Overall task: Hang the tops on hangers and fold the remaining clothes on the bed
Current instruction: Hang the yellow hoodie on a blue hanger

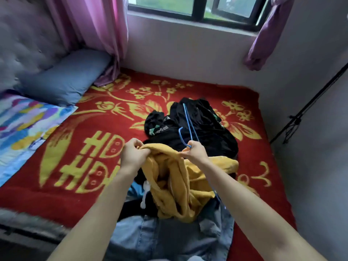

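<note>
Hands meet at the raised upper edge of the yellow top (pixel 175 178): left hand (pixel 131 153) curled round a bunch of its fabric, right hand (pixel 195 152) pinching the fabric together with the blue hanger (pixel 188 127). Top hangs between both forearms, over jeans (pixel 169 238); black clothes (pixel 203 129) lie just beyond. Hanger's lower wire seems to pass under the fabric, but blur prevents certainty. Red blanket (pixel 94 147) spreads wide to the left, toward the pillow (pixel 64 76); a wall (pixel 310 166) bounds the right.
</note>
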Demonstrator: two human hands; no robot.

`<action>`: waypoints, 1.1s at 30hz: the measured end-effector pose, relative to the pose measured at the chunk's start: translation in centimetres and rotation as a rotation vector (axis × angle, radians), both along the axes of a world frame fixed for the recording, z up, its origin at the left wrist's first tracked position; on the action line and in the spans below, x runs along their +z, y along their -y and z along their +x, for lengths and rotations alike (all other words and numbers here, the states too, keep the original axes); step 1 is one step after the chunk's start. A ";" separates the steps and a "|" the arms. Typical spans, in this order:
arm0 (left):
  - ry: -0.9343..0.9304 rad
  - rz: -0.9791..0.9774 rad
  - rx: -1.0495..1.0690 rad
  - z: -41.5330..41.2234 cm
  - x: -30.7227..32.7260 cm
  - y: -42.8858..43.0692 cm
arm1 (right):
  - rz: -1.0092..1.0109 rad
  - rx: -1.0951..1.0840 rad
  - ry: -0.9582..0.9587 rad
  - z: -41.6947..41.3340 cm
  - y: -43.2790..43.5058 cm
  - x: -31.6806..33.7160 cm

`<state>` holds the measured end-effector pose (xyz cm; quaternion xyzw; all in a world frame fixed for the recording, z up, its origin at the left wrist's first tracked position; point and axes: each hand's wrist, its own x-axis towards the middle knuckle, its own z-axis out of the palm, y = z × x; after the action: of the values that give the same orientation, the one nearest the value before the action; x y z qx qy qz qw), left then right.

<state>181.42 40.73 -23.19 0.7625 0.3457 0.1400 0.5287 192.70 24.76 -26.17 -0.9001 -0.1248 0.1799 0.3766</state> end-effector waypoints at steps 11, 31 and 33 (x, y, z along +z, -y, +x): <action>-0.095 -0.288 0.136 0.8 -4.6 0.5 | -0.158 -0.203 -0.272 -9.8 5.1 -12.6; 0.194 -0.290 0.181 -0.2 -0.6 -0.1 | 0.173 -0.588 0.125 -8.0 7.3 -8.1; 0.186 -0.236 0.195 -0.8 -0.9 -1.2 | 0.241 -0.554 0.174 -5.9 8.2 -5.0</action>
<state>180.58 41.89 -24.14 0.6417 0.3815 0.2191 0.6282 186.83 16.52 -31.13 -0.8607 0.0729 -0.0232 0.5034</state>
